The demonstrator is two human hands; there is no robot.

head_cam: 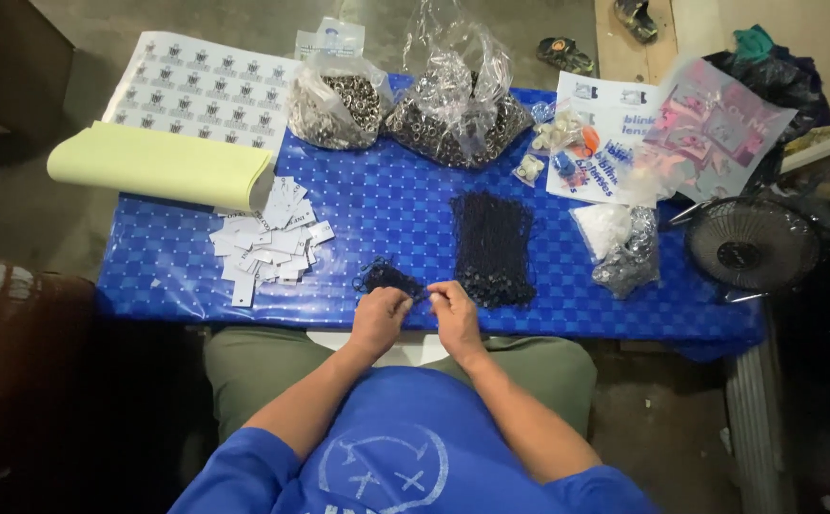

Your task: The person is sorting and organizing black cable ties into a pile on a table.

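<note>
both hands meet at the near edge of the blue checked table [386, 205]. the left hand [380, 319] has its fingers curled nearly closed, touching a small tangle of dark cords [386, 276] that lies on the table just beyond it. the right hand [453, 309] pinches thumb and forefinger together; whether a cord sits between them i cannot tell. a bigger bundle of dark cords [493, 247] lies just beyond the right hand, white paper tags [267, 243] to the left

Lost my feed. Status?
Left hand and right hand pinching small dark cord bundle. Larger dark bundle beside it. White tags left; nothing blocking.
</note>
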